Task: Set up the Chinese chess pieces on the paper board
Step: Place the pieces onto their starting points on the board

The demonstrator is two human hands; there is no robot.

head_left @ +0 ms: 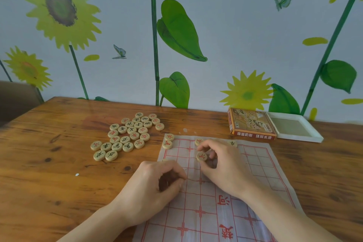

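Unplaced pieces [125, 135] pooled on table [49, 163], left of paper board [206, 212], within reach. Left hand [153, 188] curled, pinning the board's left side; contents possibly none, hidden. Right hand [222, 163] pinches red piece [202, 157] above a far-side intersection, face up for reading.

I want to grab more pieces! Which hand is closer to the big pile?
Left. The left hand rests just below-right of the pile; the right hand is farther right, over the board.
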